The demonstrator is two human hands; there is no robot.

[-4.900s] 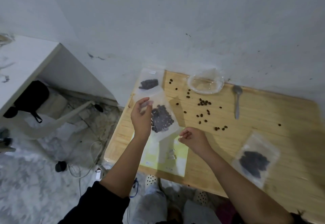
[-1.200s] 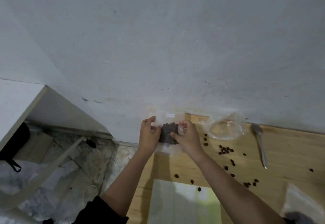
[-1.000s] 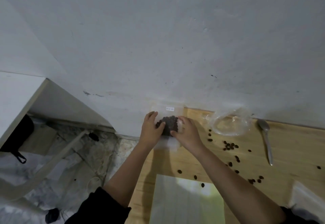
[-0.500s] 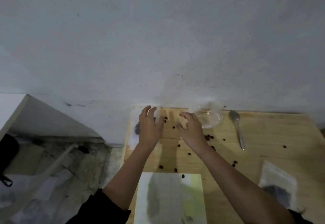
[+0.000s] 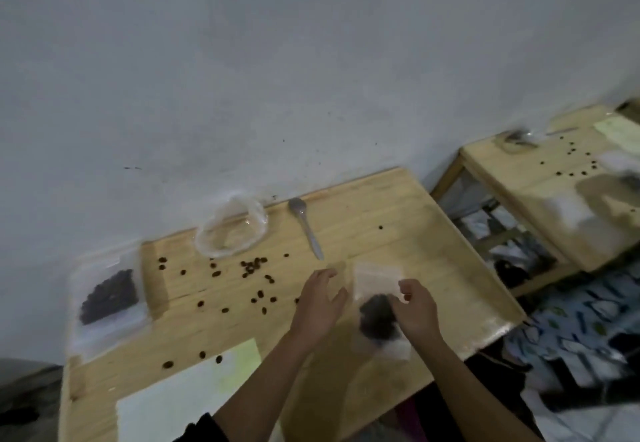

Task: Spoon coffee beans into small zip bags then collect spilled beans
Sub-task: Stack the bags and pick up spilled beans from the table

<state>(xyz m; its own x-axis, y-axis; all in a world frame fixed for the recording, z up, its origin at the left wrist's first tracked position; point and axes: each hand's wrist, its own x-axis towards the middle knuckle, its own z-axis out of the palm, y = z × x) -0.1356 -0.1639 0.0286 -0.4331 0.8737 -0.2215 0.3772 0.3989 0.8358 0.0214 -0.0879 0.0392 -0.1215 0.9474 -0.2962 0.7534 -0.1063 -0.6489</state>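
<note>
A small zip bag (image 5: 375,277) with a dark clump of coffee beans lies on the wooden table (image 5: 415,240), right of centre. My right hand (image 5: 414,311) has curled fingers and grips the bag's right side. My left hand (image 5: 318,299) hovers just left of the bag, fingers spread and holding nothing. Filled zip bags (image 5: 107,297) lie stacked at the table's left edge. Several spilled beans (image 5: 252,266) are scattered across the middle. A metal spoon (image 5: 306,228) lies near the wall, with a clear open plastic bag (image 5: 232,230) to its left.
A pale sheet of paper (image 5: 187,396) covers the front left of the table. A second wooden table (image 5: 540,206) with scattered beans and bags stands to the right, across a gap. The wall runs close behind both tables.
Both hands have left the filled bag at the table's left edge and moved right to the other bag of beans. The view has swung right.
</note>
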